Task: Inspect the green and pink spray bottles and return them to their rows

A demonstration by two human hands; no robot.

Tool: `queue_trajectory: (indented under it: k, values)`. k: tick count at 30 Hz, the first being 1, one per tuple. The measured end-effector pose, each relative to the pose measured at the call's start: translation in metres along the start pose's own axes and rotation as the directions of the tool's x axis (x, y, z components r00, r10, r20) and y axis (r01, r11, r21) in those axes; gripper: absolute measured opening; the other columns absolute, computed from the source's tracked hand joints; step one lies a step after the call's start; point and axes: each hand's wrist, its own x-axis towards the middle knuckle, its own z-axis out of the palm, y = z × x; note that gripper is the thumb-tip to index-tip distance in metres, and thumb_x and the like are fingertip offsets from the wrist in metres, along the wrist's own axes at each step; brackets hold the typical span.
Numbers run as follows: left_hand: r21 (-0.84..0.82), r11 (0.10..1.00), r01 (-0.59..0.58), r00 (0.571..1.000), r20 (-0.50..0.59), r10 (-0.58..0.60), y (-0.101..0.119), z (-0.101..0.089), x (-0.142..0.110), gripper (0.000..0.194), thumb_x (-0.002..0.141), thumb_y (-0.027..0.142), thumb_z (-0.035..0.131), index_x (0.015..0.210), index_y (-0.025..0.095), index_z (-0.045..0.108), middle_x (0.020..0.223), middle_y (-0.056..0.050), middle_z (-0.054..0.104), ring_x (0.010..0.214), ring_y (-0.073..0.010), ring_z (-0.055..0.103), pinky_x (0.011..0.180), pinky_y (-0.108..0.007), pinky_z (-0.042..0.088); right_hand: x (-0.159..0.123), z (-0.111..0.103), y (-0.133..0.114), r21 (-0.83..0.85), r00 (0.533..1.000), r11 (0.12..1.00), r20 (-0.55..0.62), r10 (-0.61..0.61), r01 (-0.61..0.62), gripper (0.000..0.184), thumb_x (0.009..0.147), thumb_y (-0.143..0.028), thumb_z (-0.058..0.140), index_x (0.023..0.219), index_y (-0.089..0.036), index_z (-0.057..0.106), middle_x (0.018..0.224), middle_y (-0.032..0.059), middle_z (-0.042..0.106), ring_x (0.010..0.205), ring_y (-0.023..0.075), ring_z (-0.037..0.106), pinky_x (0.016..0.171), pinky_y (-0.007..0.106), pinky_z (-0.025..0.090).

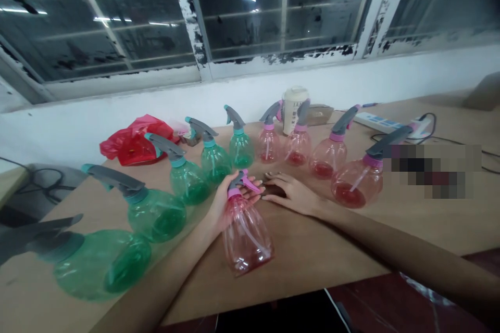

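A clear pink spray bottle [250, 237] with a grey and pink trigger head leans in my left hand [222, 200]. Its neck rests across the palm, the thumb on one side and the fingertips showing beyond the trigger. Just to the right, my right hand [294, 193] is held low over the table, palm down with fingers stretched out, its fingertips close to those of the left and holding nothing. Several green spray bottles [156, 216] stand in a curved row on the left. Pink-tinted spray bottles [328, 157] continue the curve on the right, each with some liquid at the bottom.
Behind the bottles are a red plastic bag [140, 138], a lidded paper cup [294, 106] and a small brown box [318, 114]. A white power strip [380, 124] with cables lies at the back right. The table [308, 265] meets a white wall under windows.
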Motion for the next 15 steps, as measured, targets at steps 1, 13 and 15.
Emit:
queue_trajectory:
  k: [1, 13, 15]
  values:
    - [0.004, 1.000, 0.001, 1.000, -0.001, -0.001, -0.0001, 0.0000, -0.0003, 0.033, 0.088, 0.035, 0.052, 0.098, 0.006, 0.064, 0.099, -0.017, 0.071, 0.092, -0.0266, 0.068, 0.082, -0.035, 0.055, -0.0006, 0.0009, 0.0015, -0.001, 1.000, 1.000, 0.008, 0.002, -0.001, 0.045, 0.086, -0.053, 0.049, 0.114, -0.020, 0.060, 0.126, 0.0107, 0.058, 0.121, 0.0243, 0.050, 0.103, 0.045, 0.039]
    - [0.010, 1.000, 0.017, 0.998, -0.056, -0.017, 0.0017, 0.0030, -0.0017, 0.032, 0.088, 0.036, 0.052, 0.097, 0.007, 0.065, 0.098, -0.016, 0.071, 0.092, -0.0262, 0.069, 0.082, -0.034, 0.054, -0.0008, -0.0065, 0.0015, 0.049, 0.998, 0.998, 0.058, 0.025, -0.028, 0.047, 0.087, -0.050, 0.050, 0.119, -0.017, 0.058, 0.130, 0.0122, 0.056, 0.124, 0.0232, 0.048, 0.106, 0.046, 0.034]
    - [0.010, 1.000, 0.017, 0.998, -0.056, -0.017, 0.0014, 0.0017, -0.0013, 0.033, 0.087, 0.036, 0.053, 0.098, 0.007, 0.065, 0.099, -0.017, 0.070, 0.093, -0.0264, 0.068, 0.081, -0.034, 0.055, -0.0007, -0.0072, 0.0016, 0.055, 0.998, 0.998, 0.062, 0.011, -0.015, 0.047, 0.087, -0.048, 0.050, 0.121, -0.016, 0.057, 0.131, 0.0124, 0.055, 0.125, 0.0229, 0.047, 0.107, 0.046, 0.034]
